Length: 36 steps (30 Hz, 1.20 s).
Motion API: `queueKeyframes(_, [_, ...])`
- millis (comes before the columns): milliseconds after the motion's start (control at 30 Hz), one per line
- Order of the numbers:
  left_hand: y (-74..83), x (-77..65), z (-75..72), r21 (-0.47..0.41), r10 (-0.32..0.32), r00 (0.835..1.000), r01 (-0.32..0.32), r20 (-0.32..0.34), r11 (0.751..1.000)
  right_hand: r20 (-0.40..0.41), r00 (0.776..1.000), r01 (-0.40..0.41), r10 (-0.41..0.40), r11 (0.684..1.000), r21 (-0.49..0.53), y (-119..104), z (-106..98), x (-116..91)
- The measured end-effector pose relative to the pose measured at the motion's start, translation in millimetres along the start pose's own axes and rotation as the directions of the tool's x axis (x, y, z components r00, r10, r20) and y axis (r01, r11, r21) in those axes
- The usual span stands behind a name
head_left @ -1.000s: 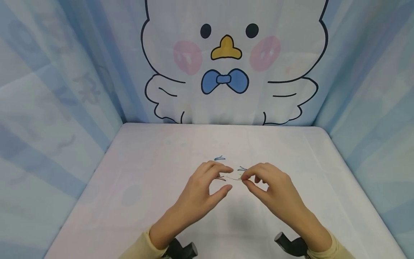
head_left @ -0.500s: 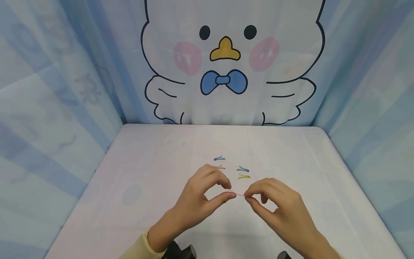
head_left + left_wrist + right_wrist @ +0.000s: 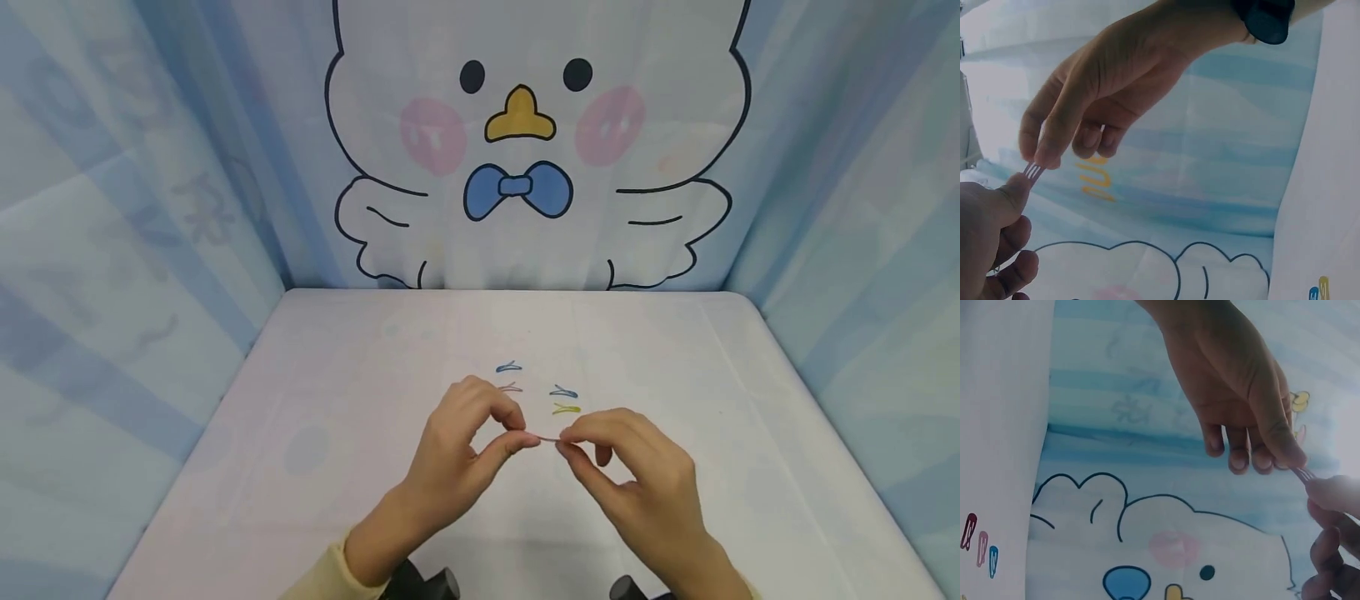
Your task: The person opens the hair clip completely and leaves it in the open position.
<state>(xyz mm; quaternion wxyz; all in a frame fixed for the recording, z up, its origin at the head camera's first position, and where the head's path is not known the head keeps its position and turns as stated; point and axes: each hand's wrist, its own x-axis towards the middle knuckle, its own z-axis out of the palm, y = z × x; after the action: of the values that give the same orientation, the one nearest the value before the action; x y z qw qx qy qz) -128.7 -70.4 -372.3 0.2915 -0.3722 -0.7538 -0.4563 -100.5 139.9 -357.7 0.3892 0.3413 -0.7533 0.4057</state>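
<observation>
Between my two hands is a slim pinkish hair clip, held above the table. My left hand pinches one end with thumb and forefinger. The other end is pinched by my right hand. From the left wrist, slots show in the clip, with my right hand above and my left hand at the lower left. In the right wrist view, my left hand is at the top and my right hand at the right edge.
On the white table lie a blue clip, a pink clip, another blue clip and a yellow clip. A dark red clip shows from the right wrist. Printed curtains surround the table.
My right hand has come back towards me with the clip, away from the yellow clip. The left hand has moved nearer too, and its thumb and forefinger have closed on the clip's other end.
</observation>
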Motion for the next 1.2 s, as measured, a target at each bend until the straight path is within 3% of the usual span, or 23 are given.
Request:
queueKeyframes(100, [-0.3, 0.9, 1.4, 0.049, 0.040, 0.999, -0.038, -0.027, 0.998, -0.071, 0.997, 0.037, -0.039, 0.999, -0.031, -1.9, 6.6, 1.7])
queueKeyframes(233, [0.5, 3.1, 4.7, 0.116, 0.109, 0.989, -0.098, -0.096, 0.988, -0.190, 0.975, 0.110, -0.113, 0.994, -0.025, -5.4, 17.3, 4.6])
queueKeyframes(367, [4.2, 5.8, 10.4, 0.114, 0.148, 0.970, -0.128, -0.195, 0.985, -0.333, 0.918, 0.222, -0.216, 0.975, -0.018, -8.4, 30.8, 11.2])
queueKeyframes(467, [7.2, 6.8, 14.2, 0.086, 0.144, 0.959, -0.127, -0.244, 0.988, -0.423, 0.862, 0.307, -0.280, 0.952, -0.004, -9.6, 37.3, 16.5])
queueKeyframes(600, [8.4, 7.0, 14.8, 0.054, 0.127, 0.957, -0.117, -0.262, 0.992, -0.451, 0.837, 0.348, -0.310, 0.937, 0.001, -9.3, 37.3, 19.3])
queueKeyframes(767, [7.3, 5.4, 13.1, 0.042, 0.123, 0.962, -0.116, -0.243, 0.992, -0.404, 0.873, 0.272, -0.272, 0.961, -0.060, -6.1, 33.7, 16.3])
queueKeyframes(1000, [3.9, 0.3, 9.3, 0.053, 0.107, 0.973, -0.098, -0.204, 0.994, -0.213, 0.962, 0.133, -0.171, 0.974, -0.183, 3.8, 20.6, 7.2])
queueKeyframes(1200, [-0.6, -2.8, 9.1, 0.023, 0.120, 0.974, -0.118, -0.192, 0.993, -0.082, 0.991, 0.089, -0.108, 0.975, -0.202, 12.5, 14.2, 2.6])
